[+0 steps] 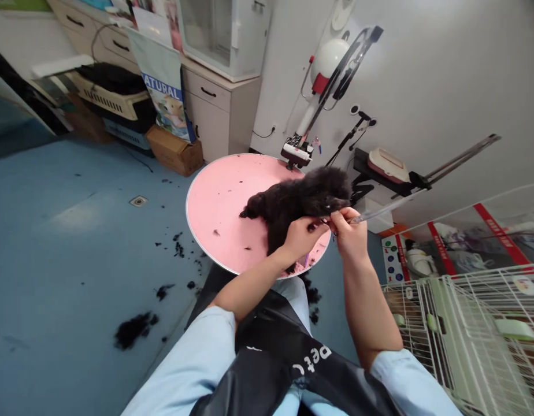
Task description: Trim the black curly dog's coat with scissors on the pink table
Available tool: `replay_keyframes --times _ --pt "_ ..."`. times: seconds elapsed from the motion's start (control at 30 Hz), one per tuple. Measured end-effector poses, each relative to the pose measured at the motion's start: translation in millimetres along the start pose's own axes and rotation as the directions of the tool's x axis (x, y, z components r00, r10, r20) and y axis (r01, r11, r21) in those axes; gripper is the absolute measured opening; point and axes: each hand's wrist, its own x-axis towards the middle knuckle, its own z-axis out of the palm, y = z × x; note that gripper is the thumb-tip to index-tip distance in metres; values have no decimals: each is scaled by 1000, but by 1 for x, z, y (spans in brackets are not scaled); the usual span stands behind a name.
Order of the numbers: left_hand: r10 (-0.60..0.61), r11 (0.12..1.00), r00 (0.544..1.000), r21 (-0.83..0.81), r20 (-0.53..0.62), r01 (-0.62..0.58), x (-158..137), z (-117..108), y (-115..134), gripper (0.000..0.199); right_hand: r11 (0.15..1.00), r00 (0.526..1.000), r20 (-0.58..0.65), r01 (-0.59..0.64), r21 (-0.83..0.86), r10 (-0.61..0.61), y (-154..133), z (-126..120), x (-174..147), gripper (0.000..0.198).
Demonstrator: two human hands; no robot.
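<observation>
A black curly-coated dog (288, 199) is on a round pink grooming table (221, 214), its head toward my hands at the table's right side. My left hand (306, 236) is closed just below the dog's muzzle, and dark fur shows by its fingers. Close beside it, my right hand (350, 228) is pinched near the dog's chin. A small dark, ring-like part shows at the right fingers, and a thin pale strip (379, 211) stretches off to the right of them. What either hand grips is too small to make out. Loose black tufts lie on the tabletop.
Clumps of black hair (134, 330) lie on the blue floor. Wire cages (479, 329) stand close on my right. Beyond the table are a wall-mounted dryer (330, 60), a cardboard box (174, 150), drawers (210, 95) and a pet carrier (106, 95).
</observation>
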Motion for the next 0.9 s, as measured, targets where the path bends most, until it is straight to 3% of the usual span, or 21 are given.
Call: replay_keyframes --times 0.07,0.13,0.2,0.27,0.33,0.37,0.43,0.47,0.53,0.63,0.7,0.8,0.9 --pt "-130 989 991 -62 18 131 2 20 15 31 999 999 1 -50 4 50 -3 -8 0 27" --pt "-97 982 994 -156 39 102 10 27 29 35 992 992 -25 -119 32 120 -1 -24 -3 32" --pt "-78 959 996 -268 53 89 13 20 35 35 970 970 33 -241 28 240 7 -43 -10 39" --pt "-143 929 977 -320 156 187 8 7 26 34 916 904 164 -400 0 395 20 -62 -24 43" --pt "-195 913 904 -266 379 309 -5 -8 2 28 835 794 290 -550 -32 534 38 -75 -43 41" --pt "-292 879 889 -267 354 395 -12 -16 -13 23 790 736 337 -612 -39 587 48 -78 -55 38" --pt "-516 771 855 -406 54 491 -23 -29 -45 11 694 621 417 -719 -36 664 65 -79 -78 32" --pt "-529 770 847 -444 -44 458 -26 -36 -57 8 644 563 461 -764 -24 686 73 -76 -90 31" --pt "-471 826 861 -440 -194 353 -25 -48 -70 10 552 462 570 -833 17 680 84 -67 -113 38" --pt "-245 948 943 -257 -226 185 -12 -68 -59 19 477 370 737 -876 74 566 96 -47 -142 67" --pt "-95 994 981 -74 -168 84 4 -82 -35 24 495 362 789 -864 85 497 103 -32 -156 78" --pt "80 978 995 198 -62 -66 35 -97 10 33 606 392 799 -794 44 456 110 -6 -165 69" --pt "143 958 990 251 11 -141 57 -90 47 34 732 406 821 -681 -20 400 106 10 -155 53"
